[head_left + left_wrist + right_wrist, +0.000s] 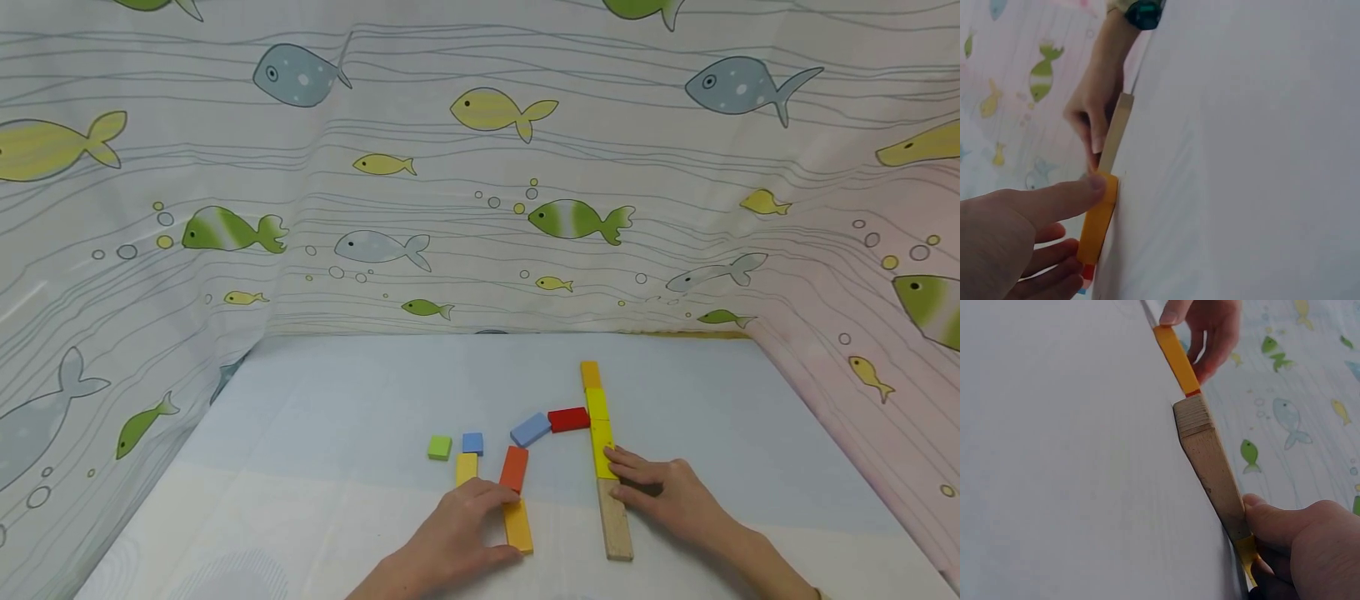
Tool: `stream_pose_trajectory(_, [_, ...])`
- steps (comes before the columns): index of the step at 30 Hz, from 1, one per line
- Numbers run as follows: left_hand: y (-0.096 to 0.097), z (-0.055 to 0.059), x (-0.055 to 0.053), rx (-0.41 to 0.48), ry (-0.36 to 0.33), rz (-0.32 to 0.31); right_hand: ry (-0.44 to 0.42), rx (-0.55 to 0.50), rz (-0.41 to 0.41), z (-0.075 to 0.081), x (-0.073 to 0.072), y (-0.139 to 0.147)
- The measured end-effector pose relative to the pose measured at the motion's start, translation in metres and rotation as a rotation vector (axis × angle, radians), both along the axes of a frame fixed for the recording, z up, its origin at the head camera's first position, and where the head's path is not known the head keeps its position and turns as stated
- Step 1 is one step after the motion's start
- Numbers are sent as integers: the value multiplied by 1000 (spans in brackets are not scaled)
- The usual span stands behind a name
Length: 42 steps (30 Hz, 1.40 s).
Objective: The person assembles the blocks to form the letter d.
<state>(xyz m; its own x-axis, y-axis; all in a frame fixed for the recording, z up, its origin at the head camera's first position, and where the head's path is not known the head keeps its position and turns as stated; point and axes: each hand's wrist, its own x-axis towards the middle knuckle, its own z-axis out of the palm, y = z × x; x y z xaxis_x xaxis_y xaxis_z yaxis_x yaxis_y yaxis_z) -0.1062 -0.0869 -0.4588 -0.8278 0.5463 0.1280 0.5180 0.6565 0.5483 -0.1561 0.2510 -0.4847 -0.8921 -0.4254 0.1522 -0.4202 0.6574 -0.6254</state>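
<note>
My left hand (pixel 462 528) holds an orange block (pixel 518 527) lengthwise, its thumb at the near end and fingers at the far end. A red-orange block (pixel 514 468) continues from that far end. On the right, my right hand (pixel 671 495) rests against the side of a straight row, touching a yellow block (pixel 603 461) and a natural wood block (pixel 617 521). Its thumb presses beside the wood block (pixel 1213 469) in the right wrist view. Beyond the hands, a light blue block (pixel 531 429) and a dark red block (pixel 568 419) link toward the row.
Left of the linked blocks lie a green square block (pixel 439 447), a small blue block (pixel 472 443) and a pale yellow block (pixel 467 467), partly covered by the left hand. An orange block (pixel 591 375) ends the row at the back. Fish-patterned cloth (pixel 480 183) surrounds the white table (pixel 337 400).
</note>
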Motion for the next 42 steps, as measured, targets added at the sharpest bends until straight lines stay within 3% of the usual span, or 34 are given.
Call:
stream_pose_trajectory(10, [-7,2,-4,19,-23,-47,33,3,12,0,-1,0])
stream_pose_trajectory(20, [-7,3,-6,24,-97,6,57,15,10,2,0,0])
stream_pose_trajectory(42, [-4,1,-6,50,-88,33,45,15,-2,-1,0,1])
